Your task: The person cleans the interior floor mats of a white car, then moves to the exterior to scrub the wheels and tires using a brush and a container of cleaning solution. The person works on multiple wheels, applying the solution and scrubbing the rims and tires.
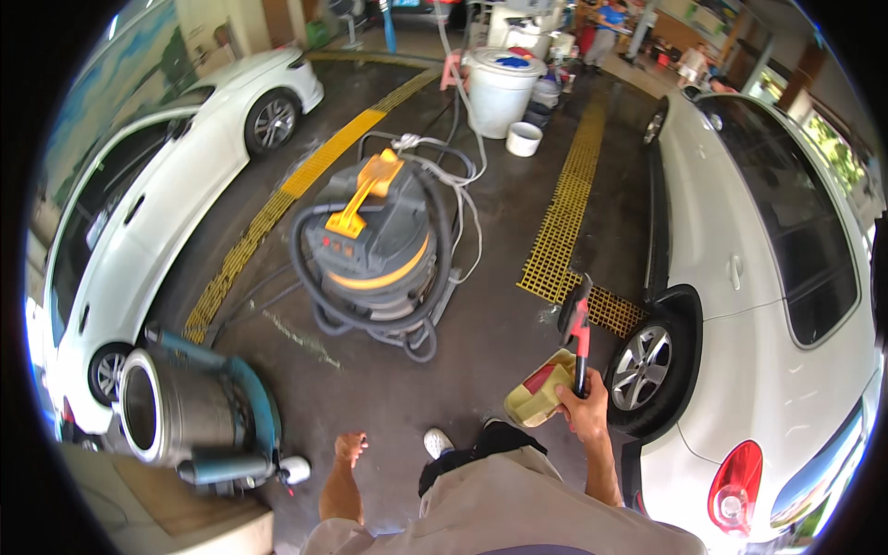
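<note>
My right hand [585, 409] is closed round the black handle end of a red-and-black long-handled tool [580, 328]; its dark head points away from me, and its exact kind I cannot make out. The same hand also grips a dull yellow, block-shaped thing with a red patch [539, 390], which looks like a sponge or a pad. Both are held up beside the rear wheel [641, 367] of the white car on the right. My left hand [351, 448] hangs low on the left with its fingers curled in. Whatever may be inside it is hidden.
A grey wet-dry vacuum [384, 245] with a coiled hose stands ahead. White cars flank me, left [190, 162] and right [731, 213]. A steel drum machine [185, 407] stands near left. Yellow floor grates [561, 222], a white barrel [499, 92] and loose hoses lie farther off, with people behind.
</note>
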{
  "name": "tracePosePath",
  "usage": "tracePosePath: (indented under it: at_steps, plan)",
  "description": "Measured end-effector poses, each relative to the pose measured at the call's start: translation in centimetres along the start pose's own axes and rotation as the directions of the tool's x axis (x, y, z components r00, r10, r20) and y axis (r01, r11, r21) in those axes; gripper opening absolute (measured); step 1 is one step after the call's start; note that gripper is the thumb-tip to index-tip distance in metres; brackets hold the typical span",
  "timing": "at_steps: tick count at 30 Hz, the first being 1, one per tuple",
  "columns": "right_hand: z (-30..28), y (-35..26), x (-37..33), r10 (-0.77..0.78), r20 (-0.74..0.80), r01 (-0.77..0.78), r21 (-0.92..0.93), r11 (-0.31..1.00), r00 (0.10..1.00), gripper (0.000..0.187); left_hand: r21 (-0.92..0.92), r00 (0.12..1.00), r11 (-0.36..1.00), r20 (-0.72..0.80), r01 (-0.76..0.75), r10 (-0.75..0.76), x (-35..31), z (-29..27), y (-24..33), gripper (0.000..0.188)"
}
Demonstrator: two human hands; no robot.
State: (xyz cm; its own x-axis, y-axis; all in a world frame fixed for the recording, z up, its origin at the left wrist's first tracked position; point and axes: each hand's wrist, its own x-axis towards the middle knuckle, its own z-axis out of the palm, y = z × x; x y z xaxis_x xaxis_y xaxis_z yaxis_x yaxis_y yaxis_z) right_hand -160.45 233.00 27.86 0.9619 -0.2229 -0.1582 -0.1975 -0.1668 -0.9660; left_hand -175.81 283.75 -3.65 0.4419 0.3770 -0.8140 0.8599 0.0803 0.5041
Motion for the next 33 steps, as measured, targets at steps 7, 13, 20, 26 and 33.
tracePosePath:
  at_steps: [7,13,20,26,33]
  plan:
    - [-1.3,0.1,6.1,-0.026,-0.225,0.014,-0.056,0.998,0.974,0.04,0.19,0.957,0.955,0.224,-0.228,0.184,10.5,6.1,20.8,0.019]
    - [-3.2,-1.1,17.8,0.082,-0.226,-0.102,-0.08,0.992,0.971,0.043,0.117,0.957,0.99,0.288,-0.075,0.038,10.7,21.0,24.0,0.024]
    - [-8.3,-1.3,35.6,0.019,-0.184,-0.068,-0.266,0.961,0.983,0.052,0.071,0.961,0.985,0.218,0.156,-0.168,5.0,32.8,28.6,0.021]
    - [-10.3,-3.6,51.0,-0.063,-0.138,0.028,-0.248,0.968,0.988,0.055,0.131,0.952,0.972,0.215,0.192,-0.217,8.3,39.2,38.6,0.024]
    - [-12.0,-5.9,72.2,-0.012,-0.19,-0.016,-0.143,0.99,0.982,0.05,0.208,0.938,0.962,0.26,0.179,-0.231,18.2,49.8,55.4,0.028]
